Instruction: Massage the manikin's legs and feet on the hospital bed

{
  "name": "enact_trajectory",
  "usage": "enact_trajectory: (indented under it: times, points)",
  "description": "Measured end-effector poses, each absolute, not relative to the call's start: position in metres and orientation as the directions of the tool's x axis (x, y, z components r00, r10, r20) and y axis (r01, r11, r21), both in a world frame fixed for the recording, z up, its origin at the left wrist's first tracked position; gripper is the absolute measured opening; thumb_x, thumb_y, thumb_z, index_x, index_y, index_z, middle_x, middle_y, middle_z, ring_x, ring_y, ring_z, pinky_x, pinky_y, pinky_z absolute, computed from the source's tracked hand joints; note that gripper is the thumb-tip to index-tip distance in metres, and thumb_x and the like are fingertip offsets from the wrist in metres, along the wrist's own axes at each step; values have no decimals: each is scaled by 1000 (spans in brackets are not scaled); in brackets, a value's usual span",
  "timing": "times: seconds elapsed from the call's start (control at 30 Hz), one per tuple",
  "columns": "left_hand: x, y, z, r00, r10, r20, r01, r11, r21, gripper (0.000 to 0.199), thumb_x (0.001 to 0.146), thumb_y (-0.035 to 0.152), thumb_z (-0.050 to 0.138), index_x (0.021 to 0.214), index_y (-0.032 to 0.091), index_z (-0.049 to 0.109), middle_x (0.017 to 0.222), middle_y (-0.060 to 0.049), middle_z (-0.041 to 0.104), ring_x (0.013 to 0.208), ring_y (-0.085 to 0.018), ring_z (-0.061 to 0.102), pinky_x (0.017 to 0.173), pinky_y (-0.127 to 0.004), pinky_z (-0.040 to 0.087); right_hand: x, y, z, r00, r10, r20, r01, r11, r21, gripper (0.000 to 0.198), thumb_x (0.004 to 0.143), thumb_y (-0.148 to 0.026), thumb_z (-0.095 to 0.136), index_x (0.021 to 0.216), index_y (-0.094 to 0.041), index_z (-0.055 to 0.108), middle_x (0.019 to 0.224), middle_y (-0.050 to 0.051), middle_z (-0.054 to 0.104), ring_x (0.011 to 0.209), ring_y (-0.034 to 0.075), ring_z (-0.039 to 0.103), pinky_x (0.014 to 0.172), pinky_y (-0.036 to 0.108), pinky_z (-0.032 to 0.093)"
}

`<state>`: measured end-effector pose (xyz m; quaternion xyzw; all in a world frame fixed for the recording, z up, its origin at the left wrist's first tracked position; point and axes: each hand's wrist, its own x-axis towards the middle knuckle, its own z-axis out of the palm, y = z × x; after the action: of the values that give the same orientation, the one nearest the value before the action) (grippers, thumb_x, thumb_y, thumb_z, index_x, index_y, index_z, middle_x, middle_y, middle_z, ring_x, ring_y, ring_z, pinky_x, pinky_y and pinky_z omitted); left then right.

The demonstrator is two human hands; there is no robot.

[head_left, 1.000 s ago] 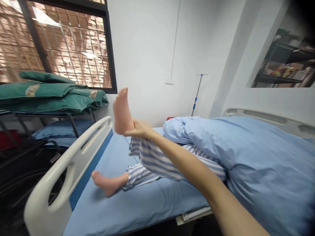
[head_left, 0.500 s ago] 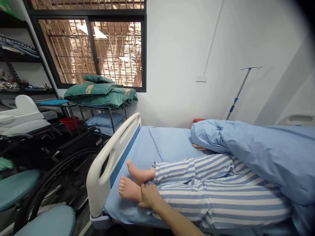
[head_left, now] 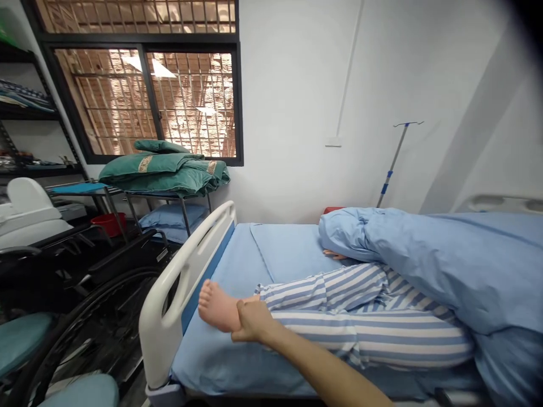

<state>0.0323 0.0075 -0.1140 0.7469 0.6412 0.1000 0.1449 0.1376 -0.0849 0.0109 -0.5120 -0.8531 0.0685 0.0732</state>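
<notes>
My right hand (head_left: 253,321) is closed around the near ankle of a figure on the bed that looks like a care manikin. The bare near foot (head_left: 218,307) points toward the footboard, toes up, and hides most of the other foot. Blue-and-white striped trousers (head_left: 377,333) cover both legs, the near one lifted slightly at the ankle end. A light blue quilt (head_left: 432,254) lies over the upper body. From under its edge show the fingers of the figure's hand (head_left: 334,254). My left hand is out of view.
A white footboard (head_left: 159,305) closes the bed's left end, beside a black wheelchair (head_left: 106,294). Green folded bedding (head_left: 165,172) lies on a stand under the window. An IV pole (head_left: 390,169) rises behind the bed. The blue sheet (head_left: 280,243) stretches beyond the legs.
My right hand has raised the near ankle and moved it slightly away from me, so the near foot now covers most of the far one. The view has shifted a little.
</notes>
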Motion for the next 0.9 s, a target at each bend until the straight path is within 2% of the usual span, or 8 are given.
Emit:
enact_trajectory:
  times: [0.23,0.4,0.47,0.53,0.6,0.67,0.77,0.9]
  points:
    - [146,53,-89,431,898,89,844,-437,311,36,73,37,30,69,14,58,74,1,63,78,-5,51,62,-19,40,216,-74,192,-444,839,315,761,538,-361,53,55,-60,52,89,-19,53,75,1,59,70,19,54,56,25,38]
    - [223,34,-107,562,822,92,794,-567,219,39,66,37,30,51,20,62,62,0,62,81,-14,56,49,-22,42,304,-93,301,-330,836,439,624,542,-563,42,63,-41,55,92,-12,55,80,3,58,69,13,53,58,22,40]
    - [258,37,-84,598,798,82,777,-601,185,63,66,32,5,42,14,61,64,0,60,83,-18,55,46,-23,37,338,-105,329,-227,840,492,597,520,-611,44,66,-39,53,97,-8,52,83,6,57,67,11,53,57,22,41]
    - [299,44,-41,632,775,24,769,-630,104,82,44,12,-22,43,2,60,72,-1,56,80,-19,52,41,-23,25,367,-116,350,-143,828,543,580,514,-632,45,70,-40,49,99,-6,50,85,7,56,65,9,53,58,22,42]
    - [339,51,10,646,761,-61,762,-647,-3,80,25,4,-21,43,-5,56,78,-2,52,75,-18,49,36,-21,15,387,-126,365,-90,813,575,590,509,-627,45,73,-41,45,99,-4,50,84,7,56,66,9,54,59,22,43]
    - [367,54,48,645,760,-83,760,-649,-43,74,20,4,-18,39,-8,53,80,-3,52,71,-17,49,34,-18,11,398,-131,374,-51,801,597,622,493,-608,46,76,-42,41,99,-4,50,82,5,56,69,10,55,61,22,43]
    - [367,51,50,623,782,-24,782,-623,3,66,20,5,-17,34,-9,47,78,-3,53,70,-16,50,35,-16,11,399,-129,376,-29,793,609,656,475,-587,47,77,-42,39,100,-3,50,82,5,55,72,11,55,62,22,44]
    - [299,25,-33,566,821,72,803,-569,178,56,43,16,-13,24,-1,37,61,-6,57,73,-17,53,37,-17,26,379,-116,364,-71,827,558,663,457,-593,49,75,-40,44,104,0,46,88,8,54,70,10,55,60,20,42]
